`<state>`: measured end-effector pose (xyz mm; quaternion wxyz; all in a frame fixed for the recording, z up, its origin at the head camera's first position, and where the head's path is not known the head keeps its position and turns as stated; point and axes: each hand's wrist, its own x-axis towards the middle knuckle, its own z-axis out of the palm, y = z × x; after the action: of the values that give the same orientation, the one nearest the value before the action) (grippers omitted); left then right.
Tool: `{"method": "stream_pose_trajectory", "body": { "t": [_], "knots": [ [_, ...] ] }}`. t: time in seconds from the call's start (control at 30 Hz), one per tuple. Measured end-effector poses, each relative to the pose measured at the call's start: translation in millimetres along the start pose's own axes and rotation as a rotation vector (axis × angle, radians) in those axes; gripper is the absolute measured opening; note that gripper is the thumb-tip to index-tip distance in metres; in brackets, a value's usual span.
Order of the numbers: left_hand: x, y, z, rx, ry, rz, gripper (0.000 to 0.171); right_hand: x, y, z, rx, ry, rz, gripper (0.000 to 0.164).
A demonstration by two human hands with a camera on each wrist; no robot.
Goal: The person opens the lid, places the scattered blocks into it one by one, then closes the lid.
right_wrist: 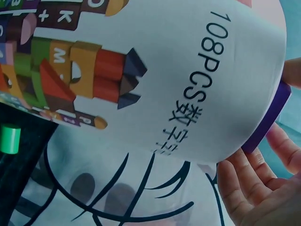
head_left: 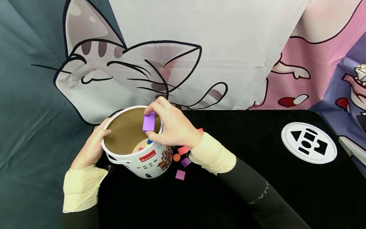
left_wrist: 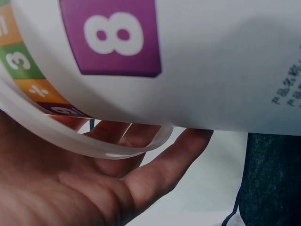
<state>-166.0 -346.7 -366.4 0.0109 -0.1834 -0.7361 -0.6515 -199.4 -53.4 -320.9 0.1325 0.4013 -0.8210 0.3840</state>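
Lowest in the head view, two dark sleeves with cream wrist wraps come up from the bottom edge. Above them, a purple cube (head_left: pixel 180 175) lies on the black table (head_left: pixel 257 190), and just above it are a smaller purple block (head_left: pixel 186 162), an orange round piece (head_left: pixel 176 157) and a red block (head_left: pixel 183 150), all close to the right side of the white bucket (head_left: pixel 143 165).

The left hand (head_left: pixel 92 147) rests against the left wall of the bucket, fingers relaxed around it; in the left wrist view the fingers (left_wrist: pixel 160 169) lie under the thin white handle (left_wrist: pixel 94 148).

The right hand (head_left: pixel 174 127) is over the open mouth of the bucket in the centre of the frame and pinches a purple block (head_left: pixel 149 121) between thumb and fingers, upright, just inside the rim. A few coloured blocks are seen at the bottom of the bucket.

Farther, at the right of the frame, a white round lid (head_left: pixel 308 143) with black shape holes lies flat on the table, well apart. Behind everything hangs a cloth with a cartoon cat (head_left: pixel 128 70).
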Motion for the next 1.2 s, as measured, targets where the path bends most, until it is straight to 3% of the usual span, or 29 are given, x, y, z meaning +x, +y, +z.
{"method": "stream_pose_trajectory", "body": {
  "t": [0.63,0.9,1.2],
  "knots": [
    [1.1,-3.7,0.4,0.023,0.012,-0.002,0.051,6,-13,4,-0.034,-0.019,-0.069,0.046],
    [0.1,-3.2,-0.4,0.031,0.011,-0.009,0.05,2,-11,6,-0.126,-0.064,-0.203,0.09],
    [-0.6,-2.4,-1.2,0.03,0.009,-0.015,0.051,-4,-3,2,-0.133,-0.074,-0.206,0.093]
  ]
}}
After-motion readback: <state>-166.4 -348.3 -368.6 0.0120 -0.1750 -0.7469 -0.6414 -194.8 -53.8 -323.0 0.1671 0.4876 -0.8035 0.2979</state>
